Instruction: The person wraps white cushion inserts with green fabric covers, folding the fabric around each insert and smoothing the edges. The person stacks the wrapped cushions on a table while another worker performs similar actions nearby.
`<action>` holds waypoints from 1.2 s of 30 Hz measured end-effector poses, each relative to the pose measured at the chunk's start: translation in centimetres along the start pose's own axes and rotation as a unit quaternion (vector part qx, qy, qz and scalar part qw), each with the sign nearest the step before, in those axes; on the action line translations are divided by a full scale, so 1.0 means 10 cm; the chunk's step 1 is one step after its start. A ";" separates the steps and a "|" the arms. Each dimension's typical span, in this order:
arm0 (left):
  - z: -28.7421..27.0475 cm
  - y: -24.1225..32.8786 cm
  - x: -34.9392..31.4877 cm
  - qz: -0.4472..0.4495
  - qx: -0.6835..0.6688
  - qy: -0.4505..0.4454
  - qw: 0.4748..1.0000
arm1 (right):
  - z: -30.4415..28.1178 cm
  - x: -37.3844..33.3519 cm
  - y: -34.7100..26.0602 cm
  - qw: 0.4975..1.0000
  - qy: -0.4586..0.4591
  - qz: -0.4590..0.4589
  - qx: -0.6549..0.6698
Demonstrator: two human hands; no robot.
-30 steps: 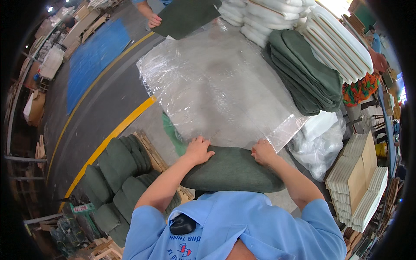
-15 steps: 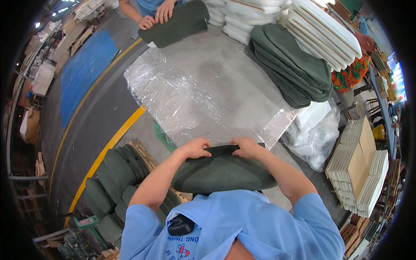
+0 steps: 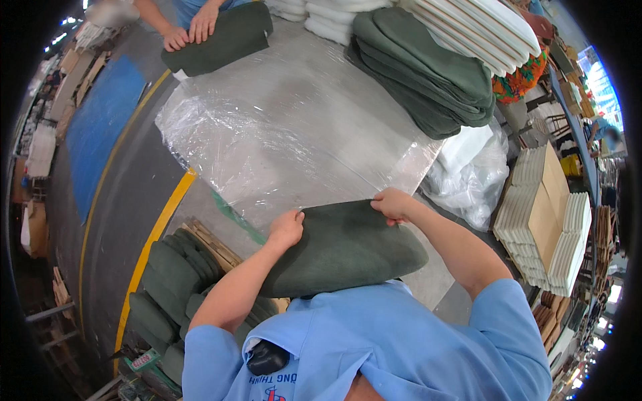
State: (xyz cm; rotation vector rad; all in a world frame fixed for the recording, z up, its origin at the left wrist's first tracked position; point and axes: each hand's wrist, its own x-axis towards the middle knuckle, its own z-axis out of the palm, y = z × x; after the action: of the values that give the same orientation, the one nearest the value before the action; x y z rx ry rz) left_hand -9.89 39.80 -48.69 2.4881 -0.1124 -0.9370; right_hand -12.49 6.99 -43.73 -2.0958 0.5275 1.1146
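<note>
A dark green fabric-covered cushion [image 3: 341, 248] lies against the front of my body, its far edge raised. My left hand [image 3: 287, 228] pinches that edge near its left corner. Near the right corner, my right hand [image 3: 393, 204] grips the same edge with fingers curled under. Just beyond the cushion is a work surface [image 3: 294, 134] wrapped in clear plastic film. Whether the cushion's far edge touches the surface, I cannot tell. Dark green cushion covers [image 3: 428, 73] are stacked at the surface's far right.
Across the surface, a co-worker's hands [image 3: 190, 33] hold another green piece [image 3: 224, 43]. White padded panels [image 3: 475, 33] are piled at the far right, with crumpled clear plastic [image 3: 471, 177] below them. Finished-looking green cushions [image 3: 177, 274] stand at my left. Pale slatted panels [image 3: 535, 220] stand at right.
My hands have moved apart along the cushion's far edge, and the right hand has risen a little. The edge is now stretched straighter. The whole view has shifted slightly.
</note>
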 end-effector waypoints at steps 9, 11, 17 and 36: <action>0.07 0.06 -0.01 0.033 0.045 0.109 0.993 | 0.58 0.13 -0.17 0.862 0.128 0.101 0.479; 0.12 0.05 0.01 0.048 0.050 0.119 0.990 | 0.61 0.12 -0.17 0.872 0.149 0.090 0.458; 0.20 0.01 0.10 0.054 0.034 0.125 0.990 | 0.71 0.28 -0.09 0.887 0.184 0.075 0.416; -0.90 0.23 -1.94 0.203 0.074 -0.073 0.974 | 0.13 -1.36 -0.05 0.920 -0.019 -0.392 0.004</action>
State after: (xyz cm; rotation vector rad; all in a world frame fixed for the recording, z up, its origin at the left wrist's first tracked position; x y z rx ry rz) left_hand -18.73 45.99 -30.12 2.3888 -0.7338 -0.9582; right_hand -20.38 8.69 -32.70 -1.9723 -0.3267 0.6625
